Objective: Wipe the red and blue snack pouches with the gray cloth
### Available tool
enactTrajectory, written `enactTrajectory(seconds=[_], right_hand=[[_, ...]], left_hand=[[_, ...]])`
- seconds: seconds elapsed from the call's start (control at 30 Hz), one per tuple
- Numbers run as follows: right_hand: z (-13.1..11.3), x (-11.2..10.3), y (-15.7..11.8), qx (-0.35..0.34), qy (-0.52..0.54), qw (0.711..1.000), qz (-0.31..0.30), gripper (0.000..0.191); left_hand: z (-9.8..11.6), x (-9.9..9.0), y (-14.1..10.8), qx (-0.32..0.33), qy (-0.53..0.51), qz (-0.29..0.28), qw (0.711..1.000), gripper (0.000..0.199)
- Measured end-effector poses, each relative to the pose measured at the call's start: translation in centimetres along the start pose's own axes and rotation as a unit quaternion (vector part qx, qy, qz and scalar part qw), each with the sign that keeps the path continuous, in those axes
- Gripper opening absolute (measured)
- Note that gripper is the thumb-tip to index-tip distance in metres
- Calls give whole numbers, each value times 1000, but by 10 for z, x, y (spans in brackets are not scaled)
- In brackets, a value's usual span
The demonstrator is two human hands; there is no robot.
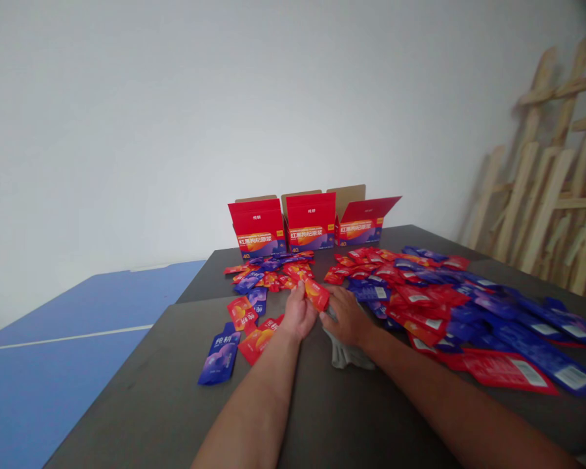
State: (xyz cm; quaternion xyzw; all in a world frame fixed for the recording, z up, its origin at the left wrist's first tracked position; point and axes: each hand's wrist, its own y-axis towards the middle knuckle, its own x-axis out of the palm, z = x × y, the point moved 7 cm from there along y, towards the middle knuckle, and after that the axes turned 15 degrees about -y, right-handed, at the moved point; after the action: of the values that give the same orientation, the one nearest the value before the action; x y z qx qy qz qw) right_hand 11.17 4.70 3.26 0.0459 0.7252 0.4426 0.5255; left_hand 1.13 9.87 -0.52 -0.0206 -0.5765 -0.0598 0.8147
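My left hand (pixel 300 314) is closed on the lower end of a red pouch (pixel 317 296) with an orange print, held up over the dark table. Just right of that pouch, my right hand (pixel 346 316) has its thumb and forefinger apart, close to the pouch's edge; whether they touch it I cannot tell. A crumpled grey cloth (pixel 344 355) lies under my right hand. Left of my left forearm are a blue pouch (pixel 219 355) and several red pouches (pixel 258 340). A mixed heap of red and blue pouches (pixel 420 293) spreads on the right.
Three open red cartons, the left (pixel 258 234), middle (pixel 311 225) and right (pixel 361 229), stand at the back. Before them lies another pile of pouches (pixel 249 281). A blue table-tennis table (pixel 107 332) is at left; wooden frames (pixel 542 189) lean on the right wall.
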Motion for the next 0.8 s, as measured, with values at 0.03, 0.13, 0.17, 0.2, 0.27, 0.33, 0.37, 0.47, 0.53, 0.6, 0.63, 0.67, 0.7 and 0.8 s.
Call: enactTrajectory(seconds=[0.03, 0.13, 0.17, 0.2, 0.27, 0.33, 0.37, 0.47, 0.53, 0.6, 0.63, 0.67, 0.7, 0.8], right_hand=[[2, 1, 0, 17, 10, 1000, 6, 37], [16, 4, 1, 97, 56, 994, 18, 32], [22, 5, 1, 122, 72, 990, 22, 33], [27, 5, 2, 142, 85, 986, 24, 35], [36, 2, 5, 166, 98, 981, 30, 37], [46, -6, 8, 183, 93, 978, 43, 40], [52, -13, 10, 195, 84, 976, 55, 41], [74, -41, 14, 233, 35, 967, 101, 44], [89, -62, 18, 244, -8, 963, 112, 46], [106, -76, 24, 249, -63, 963, 79, 48], [114, -79, 28, 245, -94, 964, 37, 48], [123, -79, 31, 239, -126, 963, -13, 47], [131, -78, 33, 230, -157, 958, -66, 45], [157, -70, 34, 198, -246, 925, -211, 37]], left_hand=[[-1, 1, 0, 13, 9, -6, 1000, 20], [-5, 4, 1, 31, 43, -29, 998, 26], [-8, 5, 1, 30, 55, -36, 997, 28], [-10, 6, 1, 27, 68, -41, 996, 31], [-16, 3, 1, 17, 104, -42, 994, 35], [-20, -2, 0, 6, 163, -39, 986, 41], [-22, -4, -1, 4, 202, -43, 979, 46], [-27, -4, -6, -4, 333, -86, 939, 70], [-30, -2, -9, -12, 410, -123, 904, 76], [-32, -1, -11, -18, 459, -145, 876, 73], [-32, 0, -12, -19, 472, -151, 868, 71], [-32, 0, -12, -20, 480, -153, 864, 70], [-32, 0, -12, -20, 484, -154, 861, 70], [-32, -1, -12, -21, 492, -151, 857, 70]])
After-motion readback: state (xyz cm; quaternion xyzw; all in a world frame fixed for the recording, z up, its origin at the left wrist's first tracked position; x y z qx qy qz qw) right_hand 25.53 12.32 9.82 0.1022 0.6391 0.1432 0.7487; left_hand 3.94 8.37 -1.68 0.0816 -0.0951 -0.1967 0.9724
